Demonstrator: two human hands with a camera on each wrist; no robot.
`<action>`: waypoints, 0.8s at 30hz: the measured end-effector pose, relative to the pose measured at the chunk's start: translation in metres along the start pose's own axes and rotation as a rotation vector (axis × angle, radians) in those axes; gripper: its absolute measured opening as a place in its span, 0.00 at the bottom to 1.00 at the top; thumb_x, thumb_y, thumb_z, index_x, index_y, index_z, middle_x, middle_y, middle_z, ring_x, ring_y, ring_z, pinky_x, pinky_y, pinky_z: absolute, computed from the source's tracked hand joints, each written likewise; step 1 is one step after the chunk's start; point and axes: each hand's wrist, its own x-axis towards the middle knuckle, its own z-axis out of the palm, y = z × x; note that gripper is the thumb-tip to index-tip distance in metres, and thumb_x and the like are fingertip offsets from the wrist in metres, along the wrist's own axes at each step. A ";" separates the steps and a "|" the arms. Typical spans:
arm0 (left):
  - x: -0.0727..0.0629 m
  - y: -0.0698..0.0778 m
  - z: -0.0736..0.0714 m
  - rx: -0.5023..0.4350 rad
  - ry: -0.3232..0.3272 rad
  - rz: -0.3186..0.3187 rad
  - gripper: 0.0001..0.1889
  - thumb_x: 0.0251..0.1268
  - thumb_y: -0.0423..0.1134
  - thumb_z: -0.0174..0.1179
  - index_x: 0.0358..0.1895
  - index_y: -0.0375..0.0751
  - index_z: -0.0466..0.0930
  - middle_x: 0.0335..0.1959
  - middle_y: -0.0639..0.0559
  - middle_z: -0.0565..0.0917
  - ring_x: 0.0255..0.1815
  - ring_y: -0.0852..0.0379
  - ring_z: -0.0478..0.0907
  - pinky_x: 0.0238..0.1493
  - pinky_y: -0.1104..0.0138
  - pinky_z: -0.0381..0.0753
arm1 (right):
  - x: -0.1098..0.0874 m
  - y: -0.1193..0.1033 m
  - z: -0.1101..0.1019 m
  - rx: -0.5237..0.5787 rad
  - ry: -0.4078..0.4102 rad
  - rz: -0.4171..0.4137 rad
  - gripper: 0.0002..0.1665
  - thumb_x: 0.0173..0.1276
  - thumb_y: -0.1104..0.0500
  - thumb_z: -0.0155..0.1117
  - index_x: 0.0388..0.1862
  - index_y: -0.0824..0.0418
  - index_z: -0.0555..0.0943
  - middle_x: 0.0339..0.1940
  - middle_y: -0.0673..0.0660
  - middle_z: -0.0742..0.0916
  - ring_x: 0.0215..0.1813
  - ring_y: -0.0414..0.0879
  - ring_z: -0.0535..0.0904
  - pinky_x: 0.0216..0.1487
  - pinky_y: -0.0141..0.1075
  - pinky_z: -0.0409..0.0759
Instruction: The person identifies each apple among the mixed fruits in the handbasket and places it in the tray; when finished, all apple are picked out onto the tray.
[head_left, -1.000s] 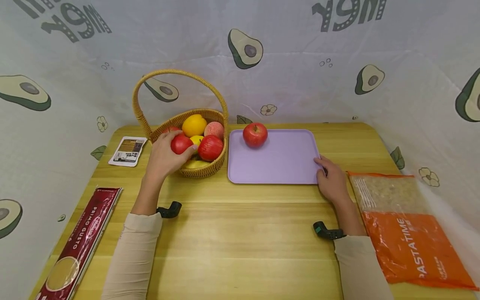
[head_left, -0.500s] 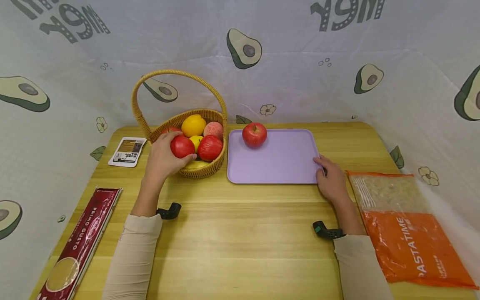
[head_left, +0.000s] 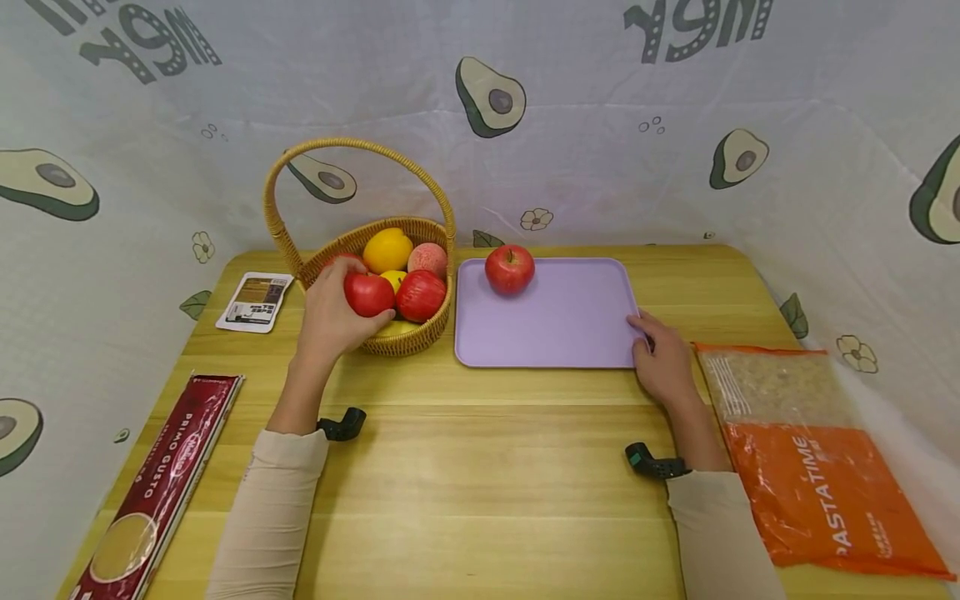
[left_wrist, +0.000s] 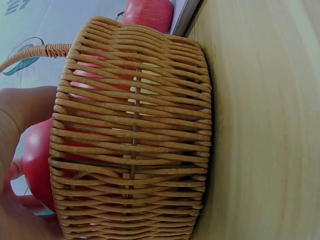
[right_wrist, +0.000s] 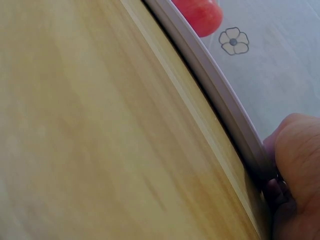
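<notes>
With fingers and thumb curled round it, my left hand (head_left: 328,315) grips a red apple (head_left: 371,294) at the near left of the wicker basket (head_left: 429,335). In the left wrist view that apple (left_wrist: 38,162) bulges above the basket's woven wall (left_wrist: 132,135). Also in the basket are another red apple (head_left: 421,296), a pink peach-like fruit (head_left: 427,260), an orange-yellow fruit (head_left: 387,250) and yellow fruit partly hidden. My right hand (head_left: 664,360) pinches the right edge of a lilac tray (head_left: 558,321). One apple (head_left: 510,269) sits at the tray's back left.
A dark red Primo Gusto pasta pack (head_left: 161,483) lies at the left, below a small white-edged packet (head_left: 256,302). On the right is an orange Pastatime bag (head_left: 821,475). The basket's tall handle (head_left: 356,143) arches over the fruit. An avocado-print cloth (head_left: 585,167) hangs behind the table.
My left hand and the apple it holds have shifted slightly to the right within the basket. The right hand and the tray have stayed in place.
</notes>
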 end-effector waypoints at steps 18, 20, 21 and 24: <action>-0.004 0.000 0.003 -0.064 0.077 -0.006 0.45 0.46 0.56 0.80 0.67 0.43 0.70 0.66 0.42 0.76 0.67 0.40 0.70 0.66 0.39 0.73 | -0.001 0.000 0.000 -0.002 0.008 0.004 0.27 0.78 0.66 0.45 0.72 0.70 0.73 0.78 0.69 0.71 0.77 0.72 0.63 0.75 0.66 0.62; -0.004 0.000 0.003 -0.072 0.089 0.011 0.45 0.46 0.56 0.80 0.67 0.44 0.71 0.66 0.43 0.77 0.67 0.41 0.71 0.67 0.39 0.71 | -0.001 0.000 0.000 0.000 0.009 0.003 0.27 0.77 0.66 0.45 0.72 0.70 0.73 0.77 0.69 0.71 0.77 0.72 0.63 0.75 0.66 0.62; -0.004 0.000 0.003 -0.078 0.095 0.018 0.45 0.45 0.55 0.80 0.67 0.44 0.71 0.66 0.44 0.77 0.67 0.42 0.72 0.68 0.39 0.70 | -0.001 0.000 0.000 0.000 0.010 0.002 0.27 0.77 0.66 0.45 0.72 0.70 0.73 0.77 0.69 0.71 0.77 0.72 0.63 0.75 0.66 0.62; -0.004 0.001 0.004 -0.097 0.110 0.035 0.44 0.43 0.52 0.81 0.67 0.45 0.72 0.65 0.45 0.79 0.65 0.42 0.75 0.67 0.40 0.72 | -0.002 -0.001 0.000 -0.002 0.015 0.001 0.27 0.77 0.66 0.45 0.72 0.71 0.74 0.77 0.69 0.71 0.77 0.72 0.63 0.75 0.65 0.62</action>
